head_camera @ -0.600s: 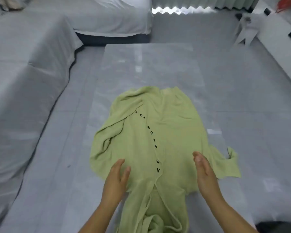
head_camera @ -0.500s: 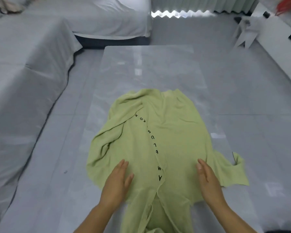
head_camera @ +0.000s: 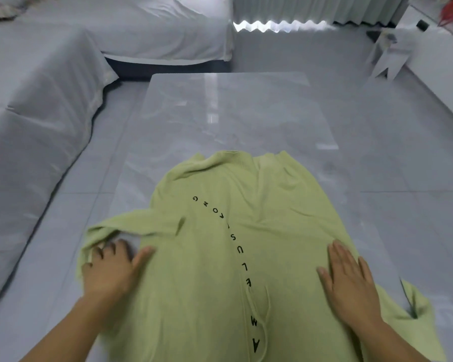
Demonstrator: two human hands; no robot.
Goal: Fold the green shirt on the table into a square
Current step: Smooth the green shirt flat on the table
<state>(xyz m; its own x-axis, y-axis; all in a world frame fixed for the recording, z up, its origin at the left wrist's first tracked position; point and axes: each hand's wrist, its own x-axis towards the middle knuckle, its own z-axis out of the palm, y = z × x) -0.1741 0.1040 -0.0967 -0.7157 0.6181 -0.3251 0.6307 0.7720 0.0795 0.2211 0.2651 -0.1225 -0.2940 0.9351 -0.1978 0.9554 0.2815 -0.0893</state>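
We are pressing the green shirt (head_camera: 246,244) flat on the tabletop (head_camera: 228,105); it is lying along the near half, hem end toward the far edge, collar end running off the near edge under us. Compared with a moment ago, the crumpled fold on the left side is now opened out, and the left sleeve (head_camera: 120,228) is spreading toward the tabletop's left edge. The body panel is reading smoother, with the line of black letters (head_camera: 236,246) straighter down the middle.

Our left hand (head_camera: 110,270) is lying open on the sleeve area, fingers splayed and partly under a loose fold, thumb on the shirt body; not gripping, as far as we can tell. Our right hand (head_camera: 351,280) is resting palm down, flat and released, near the shirt's right side. The right sleeve (head_camera: 416,309) is trailing toward the right edge.

We are judging this as still the spreading stage: no fold made yet, and the sleeves need laying in first.

No containers are showing on the tabletop.
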